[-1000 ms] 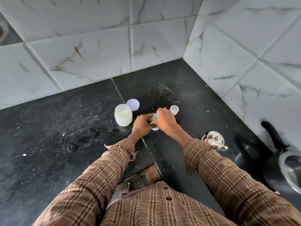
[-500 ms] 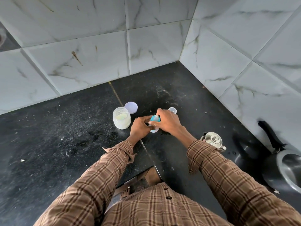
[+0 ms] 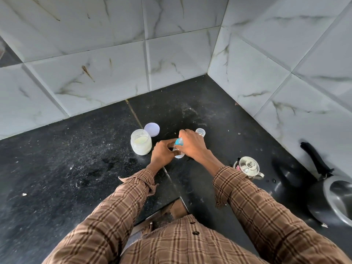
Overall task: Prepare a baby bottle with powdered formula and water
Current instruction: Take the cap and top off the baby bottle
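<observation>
A small clear baby bottle [image 3: 179, 155] stands on the black counter [image 3: 76, 168], mostly hidden between my hands. My left hand [image 3: 164, 152] grips its body from the left. My right hand [image 3: 191, 144] is closed over its blue top ring [image 3: 179, 142]. Left of the hands stands an open jar of pale powdered formula [image 3: 141, 141], with its white lid [image 3: 151, 129] lying flat just behind it. A small clear cap [image 3: 200, 132] stands upright behind my right hand.
A small steel kettle with a lid [image 3: 249, 166] stands right of my right forearm. A dark pan with a black handle [image 3: 335, 193] lies at the far right. Tiled walls [image 3: 171, 54] meet in a corner behind. The counter's front edge [image 3: 177, 201] is near my body.
My right hand has shifted slightly on the blue top ring, showing a little more of it. The left hand stays on the bottle, which stays in place.
</observation>
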